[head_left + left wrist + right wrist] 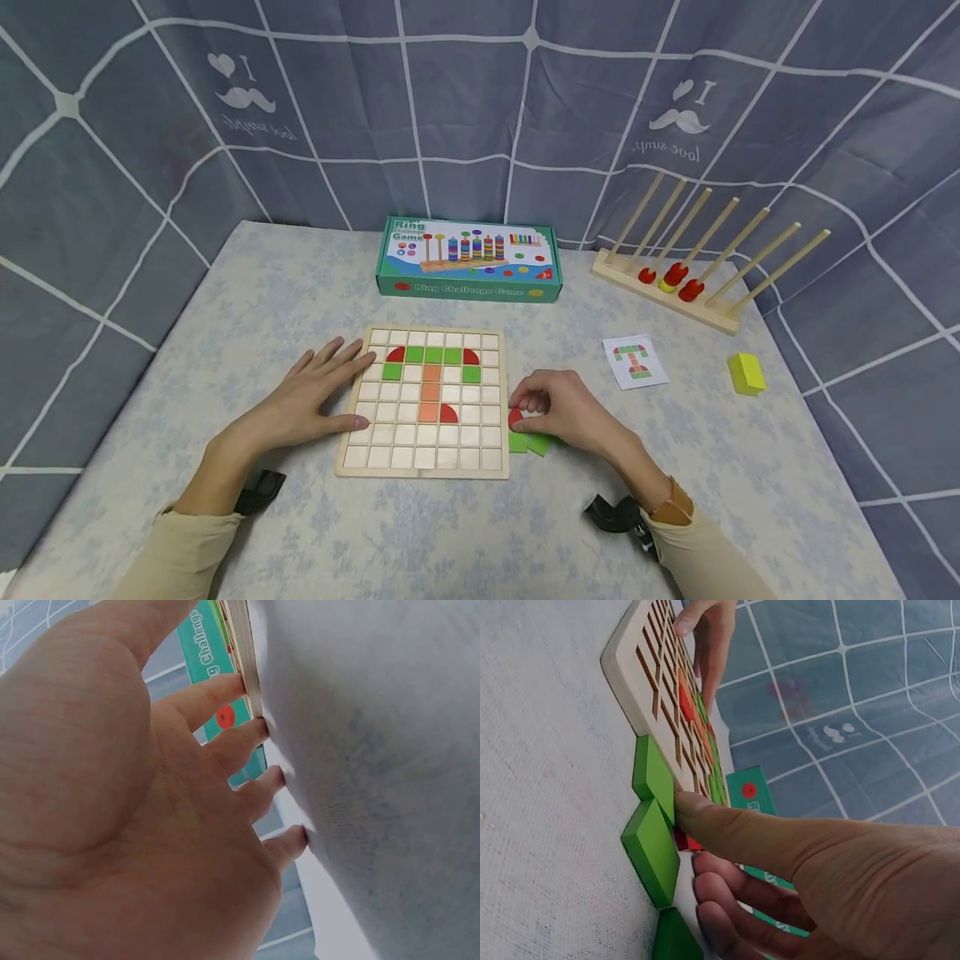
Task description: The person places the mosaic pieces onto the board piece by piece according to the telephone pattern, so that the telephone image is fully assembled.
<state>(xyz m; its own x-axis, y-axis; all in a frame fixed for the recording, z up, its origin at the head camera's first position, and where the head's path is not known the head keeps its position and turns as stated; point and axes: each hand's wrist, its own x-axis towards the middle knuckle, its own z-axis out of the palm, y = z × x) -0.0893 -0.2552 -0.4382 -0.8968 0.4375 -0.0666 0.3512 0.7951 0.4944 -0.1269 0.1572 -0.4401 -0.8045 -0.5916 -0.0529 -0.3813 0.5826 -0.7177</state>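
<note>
A square wooden grid board (371, 457) lies in front of me. On it are green square tiles (433, 355), a column of orange tiles (431, 392) and red quarter-round tiles (448, 413). My left hand (311, 396) spreads over the board's left edge, thumb and index fingertips touching the frame. Beside the right edge, my right hand (562, 408) pinches a red rounded tile (514, 418) between thumb and fingers; the thumb hides most of it in the right wrist view. Loose green tiles (654, 844) lie under and beside that hand.
A small pattern card (635, 362) lies to the right, with a yellow block (747, 374) beyond it. At the back stand a green Ring Challenge Game box (468, 260) and a wooden peg rack (660, 292) with a few red and yellow rings. Grey curtain surrounds the table.
</note>
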